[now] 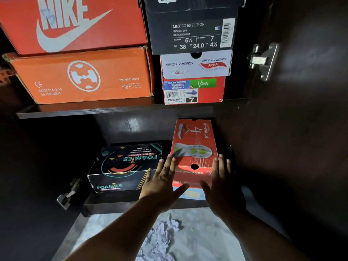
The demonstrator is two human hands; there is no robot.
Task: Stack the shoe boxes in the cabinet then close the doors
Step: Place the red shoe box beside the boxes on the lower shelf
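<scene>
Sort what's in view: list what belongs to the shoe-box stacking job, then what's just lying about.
Job:
- red Go Walk box, left hand and right hand flat at its sides, no grip closed
- Foamies box
- upper-shelf boxes
- cabinet door

Lying about:
- crumpled paper on the floor
</scene>
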